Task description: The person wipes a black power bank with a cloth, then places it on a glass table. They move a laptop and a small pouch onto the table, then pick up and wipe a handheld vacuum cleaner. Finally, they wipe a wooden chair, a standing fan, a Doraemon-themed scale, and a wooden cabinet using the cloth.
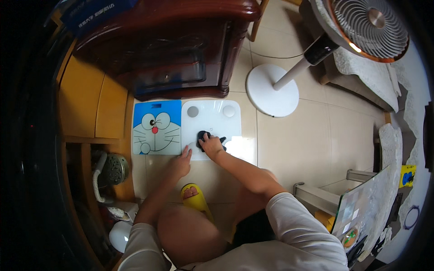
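Observation:
A white glass body scale [217, 117] with round metal pads lies on the tiled floor before me. My right hand [213, 146] rests on it, its fingers on a bunched black cloth [202, 137] that sticks out on both sides of the hand. The exact kind of cloth is unclear. At the scale's near left corner is my left hand [184, 162], fingers apart and nothing in them; its fingertips touch or nearly touch the edge. Directly left lies a second scale [157, 130], blue and white with a winking cartoon cat face.
A dark red wooden cabinet [176, 67] stands beyond the scales. To its right is a pedestal fan on a round white base [268, 91]. Yellow-brown cupboards [81, 98] line the left side. A glass-topped table [352, 206] is at right. My foot wears a yellow slipper [200, 203].

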Action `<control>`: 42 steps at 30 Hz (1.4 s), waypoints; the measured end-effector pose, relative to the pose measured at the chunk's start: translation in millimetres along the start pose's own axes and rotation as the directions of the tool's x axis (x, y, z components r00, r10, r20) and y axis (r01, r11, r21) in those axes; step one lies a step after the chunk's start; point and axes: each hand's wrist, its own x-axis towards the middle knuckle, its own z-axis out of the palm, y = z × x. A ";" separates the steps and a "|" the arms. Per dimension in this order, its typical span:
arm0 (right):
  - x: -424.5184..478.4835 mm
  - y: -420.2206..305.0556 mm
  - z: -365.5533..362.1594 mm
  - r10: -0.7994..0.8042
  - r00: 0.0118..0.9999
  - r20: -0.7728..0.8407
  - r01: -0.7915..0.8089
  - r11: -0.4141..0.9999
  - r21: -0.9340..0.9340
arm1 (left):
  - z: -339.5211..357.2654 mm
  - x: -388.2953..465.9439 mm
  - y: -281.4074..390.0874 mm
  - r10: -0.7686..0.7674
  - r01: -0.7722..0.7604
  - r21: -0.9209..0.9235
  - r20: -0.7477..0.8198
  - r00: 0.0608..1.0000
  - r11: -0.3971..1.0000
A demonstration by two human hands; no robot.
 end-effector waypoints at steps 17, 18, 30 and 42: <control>132.1 8.3 -2.6 0.405 0.913 -0.051 -0.381 0.891 0.246 | -15.2 16.6 5.7 -0.075 0.066 0.056 0.175 0.982 0.996; 130.1 6.5 -6.0 0.341 0.938 -0.068 -0.313 0.913 0.261 | 4.2 14.5 -11.1 -0.059 0.053 0.058 0.115 0.992 0.997; 52.4 108.5 15.1 0.677 0.735 0.043 -0.650 0.685 0.329 | -11.3 18.9 -7.2 -0.045 0.022 0.127 0.180 0.983 0.992; 6.8 -1.0 43.4 0.379 0.919 -0.106 -0.291 0.836 0.465 | 6.6 17.4 -14.1 -0.006 -0.005 0.168 0.064 0.998 0.986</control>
